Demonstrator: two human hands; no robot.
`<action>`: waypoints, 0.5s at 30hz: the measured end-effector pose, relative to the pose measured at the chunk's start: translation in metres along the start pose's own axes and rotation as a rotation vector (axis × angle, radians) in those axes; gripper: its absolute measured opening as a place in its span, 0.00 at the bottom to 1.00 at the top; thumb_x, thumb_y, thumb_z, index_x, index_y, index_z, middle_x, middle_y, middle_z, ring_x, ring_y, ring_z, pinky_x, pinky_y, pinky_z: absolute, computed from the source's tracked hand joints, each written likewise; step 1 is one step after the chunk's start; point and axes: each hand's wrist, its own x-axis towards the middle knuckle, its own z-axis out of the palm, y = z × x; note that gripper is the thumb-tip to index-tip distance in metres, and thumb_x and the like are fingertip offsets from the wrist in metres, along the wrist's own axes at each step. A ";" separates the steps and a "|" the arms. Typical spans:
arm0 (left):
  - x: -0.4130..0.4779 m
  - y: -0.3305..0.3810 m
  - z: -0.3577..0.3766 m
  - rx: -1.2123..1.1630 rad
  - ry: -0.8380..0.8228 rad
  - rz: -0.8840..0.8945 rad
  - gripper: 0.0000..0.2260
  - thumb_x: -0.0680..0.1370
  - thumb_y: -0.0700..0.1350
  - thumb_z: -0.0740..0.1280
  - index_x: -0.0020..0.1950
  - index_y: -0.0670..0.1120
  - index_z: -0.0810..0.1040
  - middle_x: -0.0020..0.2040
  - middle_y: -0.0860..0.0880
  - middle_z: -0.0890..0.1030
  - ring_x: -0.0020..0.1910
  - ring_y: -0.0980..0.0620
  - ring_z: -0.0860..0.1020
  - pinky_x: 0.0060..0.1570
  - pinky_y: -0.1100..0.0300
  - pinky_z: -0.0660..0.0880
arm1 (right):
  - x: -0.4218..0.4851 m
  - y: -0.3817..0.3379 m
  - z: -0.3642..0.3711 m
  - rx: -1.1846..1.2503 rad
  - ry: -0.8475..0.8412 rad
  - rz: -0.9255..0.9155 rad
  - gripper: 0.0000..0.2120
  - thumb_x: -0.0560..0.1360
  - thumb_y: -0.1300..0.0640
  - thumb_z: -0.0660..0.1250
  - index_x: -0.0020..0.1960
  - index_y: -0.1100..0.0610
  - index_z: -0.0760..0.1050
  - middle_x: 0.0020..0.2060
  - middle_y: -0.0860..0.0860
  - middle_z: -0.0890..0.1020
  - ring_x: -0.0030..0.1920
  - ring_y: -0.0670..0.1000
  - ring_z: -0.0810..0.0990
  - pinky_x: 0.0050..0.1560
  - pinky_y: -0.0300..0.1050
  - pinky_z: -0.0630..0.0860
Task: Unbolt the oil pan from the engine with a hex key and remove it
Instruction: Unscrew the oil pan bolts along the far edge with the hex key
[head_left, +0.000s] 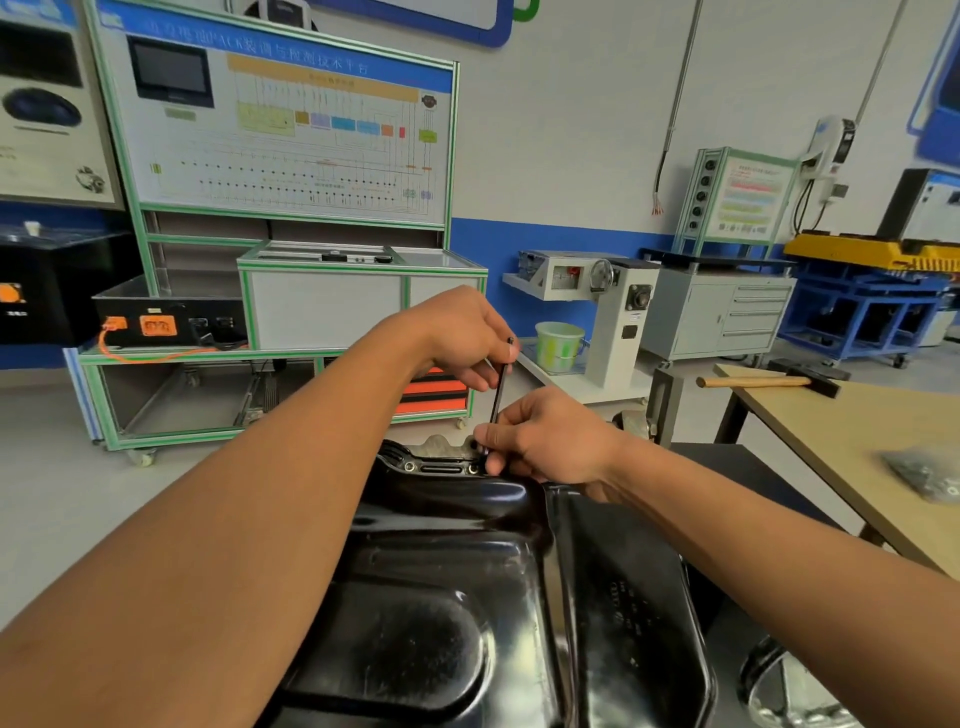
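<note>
**Grip on the hex key (500, 384) at the far flange of the oil pan (467, 597)**

The black oil pan fills the near centre of our view, its glossy surface facing up at us. The hex key stands nearly upright over the pan's far flange, and our fingers hide its lower tip. Our left hand (462, 332) grips the upper part of the key, fingers curled round the shaft, with the top end poking out above them. Our right hand (550, 441) pinches the lower part just above the flange, its wrist low over the pan's far right edge. On the right, a wooden table (857, 441) carries a hammer (769, 382) at its far end. A green bucket (558, 345) sits on a white bench beyond our hands.
</note>
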 end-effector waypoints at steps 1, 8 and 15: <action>0.001 -0.001 0.002 -0.002 -0.002 -0.002 0.03 0.79 0.38 0.69 0.48 0.43 0.83 0.33 0.50 0.84 0.28 0.56 0.82 0.30 0.64 0.78 | 0.000 0.000 0.001 0.003 0.011 0.004 0.16 0.80 0.57 0.67 0.34 0.58 0.77 0.24 0.47 0.79 0.20 0.42 0.66 0.22 0.33 0.63; 0.003 -0.005 0.014 -0.033 -0.081 0.002 0.05 0.81 0.39 0.66 0.50 0.46 0.81 0.37 0.48 0.83 0.28 0.57 0.80 0.30 0.64 0.78 | 0.000 -0.001 0.010 -0.078 0.132 0.017 0.18 0.79 0.54 0.69 0.30 0.56 0.77 0.20 0.44 0.76 0.28 0.47 0.69 0.29 0.39 0.65; 0.004 -0.002 0.027 0.032 -0.128 0.073 0.07 0.82 0.39 0.65 0.58 0.42 0.80 0.39 0.48 0.83 0.28 0.58 0.78 0.32 0.63 0.79 | -0.001 0.008 0.006 -0.100 0.185 0.056 0.18 0.77 0.54 0.71 0.31 0.56 0.75 0.19 0.44 0.74 0.21 0.40 0.69 0.27 0.35 0.66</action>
